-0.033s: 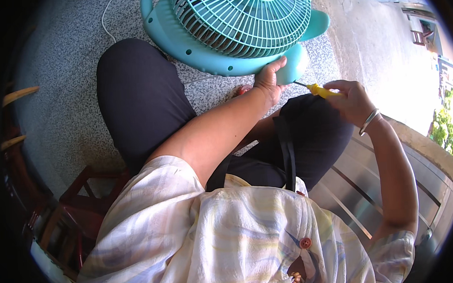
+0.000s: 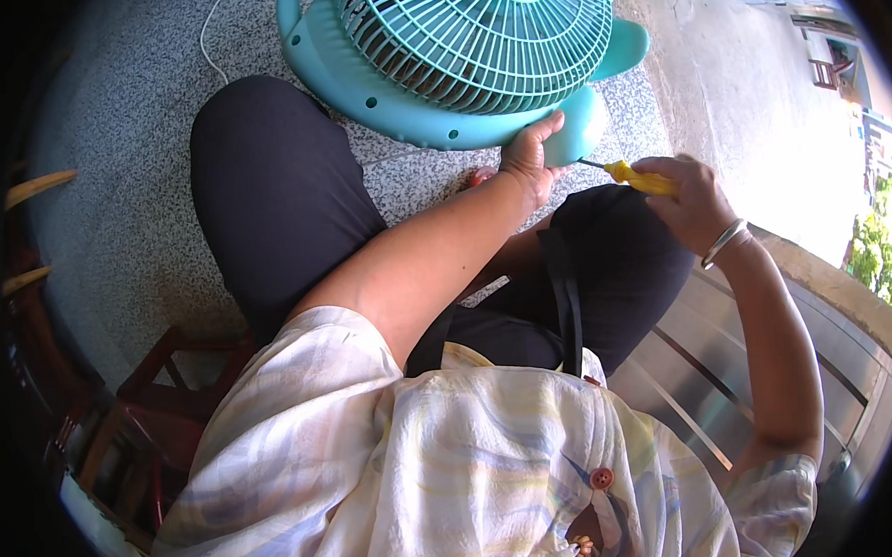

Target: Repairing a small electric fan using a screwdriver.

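Left hand (image 2: 528,156) gripping the rim of the round turquoise plastic fan (image 2: 468,62) lying on the speckled floor (image 2: 129,191), right hand (image 2: 694,201) closing around the yellow-handled screwdriver (image 2: 634,178), tip touching the fan's edge.

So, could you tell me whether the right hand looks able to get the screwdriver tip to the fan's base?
Probably yes: the right hand holds the screwdriver with its tip already at the fan base, beside the left hand.
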`<state>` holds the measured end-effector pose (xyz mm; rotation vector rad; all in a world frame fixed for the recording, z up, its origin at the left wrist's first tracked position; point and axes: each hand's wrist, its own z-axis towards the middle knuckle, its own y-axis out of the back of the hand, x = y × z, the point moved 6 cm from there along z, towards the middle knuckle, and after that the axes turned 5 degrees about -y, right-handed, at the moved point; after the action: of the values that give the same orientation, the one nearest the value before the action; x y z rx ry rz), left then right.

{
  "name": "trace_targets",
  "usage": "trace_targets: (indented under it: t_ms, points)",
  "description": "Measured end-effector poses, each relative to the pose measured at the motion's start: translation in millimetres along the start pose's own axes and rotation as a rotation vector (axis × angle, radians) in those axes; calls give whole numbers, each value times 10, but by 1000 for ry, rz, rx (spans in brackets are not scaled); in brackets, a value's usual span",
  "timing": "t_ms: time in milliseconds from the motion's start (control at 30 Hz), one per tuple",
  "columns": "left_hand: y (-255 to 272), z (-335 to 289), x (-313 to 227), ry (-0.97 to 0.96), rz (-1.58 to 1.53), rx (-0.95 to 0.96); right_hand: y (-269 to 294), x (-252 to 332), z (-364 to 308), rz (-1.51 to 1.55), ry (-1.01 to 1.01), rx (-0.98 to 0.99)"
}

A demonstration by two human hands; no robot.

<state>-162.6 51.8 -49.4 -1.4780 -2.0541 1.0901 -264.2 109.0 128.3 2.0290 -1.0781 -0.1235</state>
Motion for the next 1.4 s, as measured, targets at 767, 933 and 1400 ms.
trace_targets:
  t_ms: [767,933,1400]
  points:
    - [-9,-22,-30,-15,16,9,-85,-189,-11,213,-368,126]
    - [-29,-32,-11,9,19,-25,88,131,-118,-38,459,-433]
    - [8,15,15,-5,5,-4,116,262,-142,75,472,-442]
